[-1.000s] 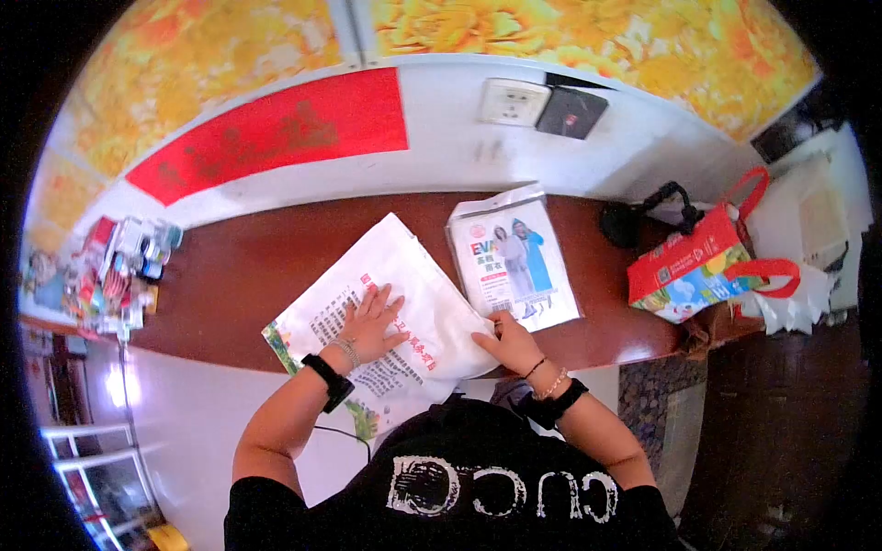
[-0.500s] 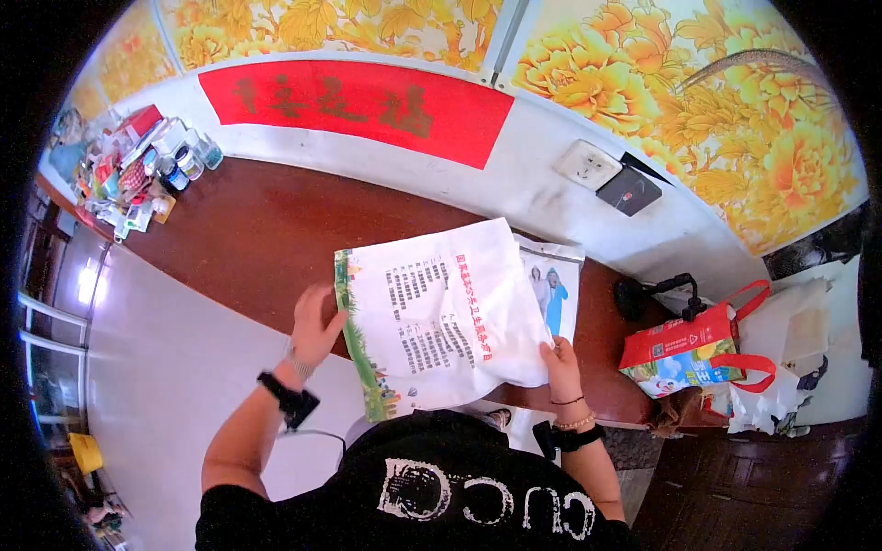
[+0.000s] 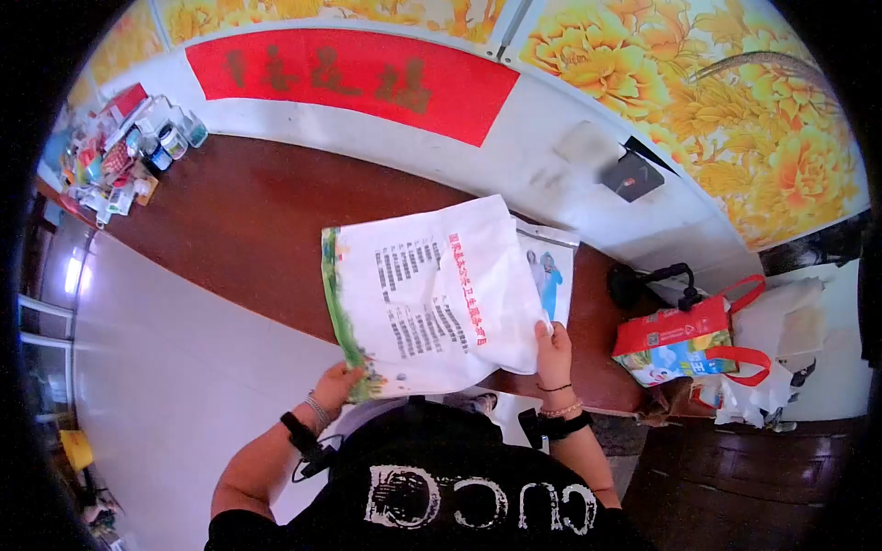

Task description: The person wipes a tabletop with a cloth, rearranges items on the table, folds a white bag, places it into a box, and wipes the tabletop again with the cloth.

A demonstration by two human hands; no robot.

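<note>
A white cloth bag (image 3: 423, 285) printed with red and black characters lies spread over the front of the brown table, its near edge reaching past the table toward my body. A green band with a landscape print runs along its left side. My left hand (image 3: 338, 382) is closed on the bag's near left corner. At the opposite side, my right hand (image 3: 553, 354) pinches the right edge near the lower corner, thumb on top. From under the bag's right side shows another flat printed item (image 3: 554, 280) with pictured people, one in blue.
Right of the bag, a red carrier bag (image 3: 675, 335) leans beside a black stand (image 3: 634, 285). A pile of bottles and boxes (image 3: 138, 151) fills the table's (image 3: 248, 197) far left end. A wall with a red banner (image 3: 349, 78) runs behind.
My left hand has come down from the bag's left edge, where its fingers were apart, and closed on the near left corner. My right hand keeps its hold.
</note>
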